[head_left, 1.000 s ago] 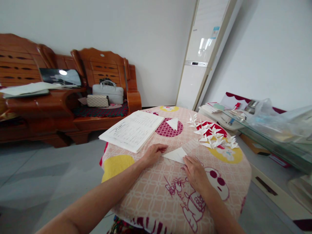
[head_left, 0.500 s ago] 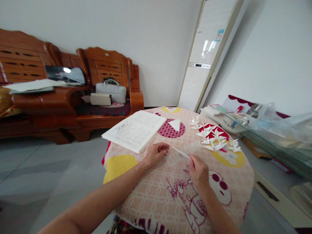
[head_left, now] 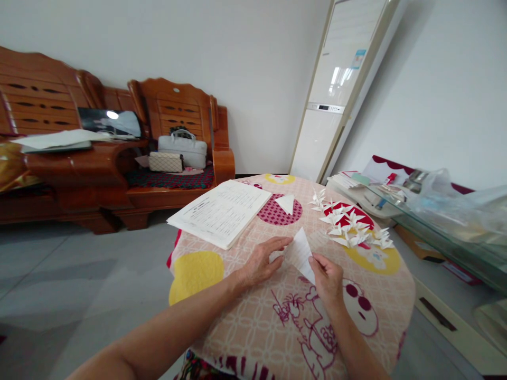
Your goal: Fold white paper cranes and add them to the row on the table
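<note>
A thin white folded piece of paper (head_left: pixel 303 252) with faint print showing stands tilted above the cloth. My right hand (head_left: pixel 328 274) pinches it by its right edge between thumb and fingers. Reaching in from the left, my left hand (head_left: pixel 264 259) has its fingers stretched out and its thumb apart. Its fingertips are at the paper's left edge, and whether they touch it I cannot tell. Beyond the hands lies a small folded white paper triangle (head_left: pixel 285 203). Several folded paper cranes (head_left: pixel 348 224) sit in a cluster at the right.
A stack of printed sheets (head_left: pixel 222 211) lies on the left of the round table with its patterned cloth (head_left: pixel 245 327). At the right stands a glass-topped side table (head_left: pixel 435 232) holding plastic bags. Wooden armchairs (head_left: pixel 178 116) and a tall air conditioner (head_left: pixel 320 121) are behind.
My right hand has turned the paper from nearly edge-on to showing its broad face. My left hand has moved right, towards the paper, and its curled fingers have straightened.
</note>
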A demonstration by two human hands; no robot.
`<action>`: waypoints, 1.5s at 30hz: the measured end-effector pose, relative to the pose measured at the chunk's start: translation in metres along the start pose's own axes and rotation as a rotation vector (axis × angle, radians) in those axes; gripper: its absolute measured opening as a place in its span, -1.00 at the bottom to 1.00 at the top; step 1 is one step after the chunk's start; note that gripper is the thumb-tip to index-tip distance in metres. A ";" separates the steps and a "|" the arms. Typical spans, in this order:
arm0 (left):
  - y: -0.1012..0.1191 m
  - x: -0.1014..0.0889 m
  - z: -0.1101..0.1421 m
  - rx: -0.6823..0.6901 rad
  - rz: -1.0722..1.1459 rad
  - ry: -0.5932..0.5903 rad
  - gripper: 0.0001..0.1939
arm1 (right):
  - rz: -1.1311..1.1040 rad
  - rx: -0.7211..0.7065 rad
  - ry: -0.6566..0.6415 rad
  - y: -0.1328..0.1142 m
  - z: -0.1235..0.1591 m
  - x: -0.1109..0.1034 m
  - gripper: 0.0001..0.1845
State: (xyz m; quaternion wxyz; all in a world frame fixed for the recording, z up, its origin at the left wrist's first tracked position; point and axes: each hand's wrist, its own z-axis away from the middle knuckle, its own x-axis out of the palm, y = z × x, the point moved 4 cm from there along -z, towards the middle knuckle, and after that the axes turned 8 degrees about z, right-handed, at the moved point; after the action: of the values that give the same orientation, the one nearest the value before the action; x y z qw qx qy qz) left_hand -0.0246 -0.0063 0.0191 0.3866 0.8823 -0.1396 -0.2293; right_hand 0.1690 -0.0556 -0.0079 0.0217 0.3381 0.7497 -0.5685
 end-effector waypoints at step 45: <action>0.011 0.010 0.018 0.397 -0.713 -0.346 -0.77 | 0.668 -0.898 -0.258 -0.062 0.015 -0.007 -0.69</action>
State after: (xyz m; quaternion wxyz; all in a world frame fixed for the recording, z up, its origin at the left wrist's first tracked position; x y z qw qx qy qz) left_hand -0.0260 -0.0294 0.0133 0.0771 0.8810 0.0695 -0.4616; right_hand 0.1365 -0.0797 0.0420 0.4329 0.4419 0.7616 -0.1932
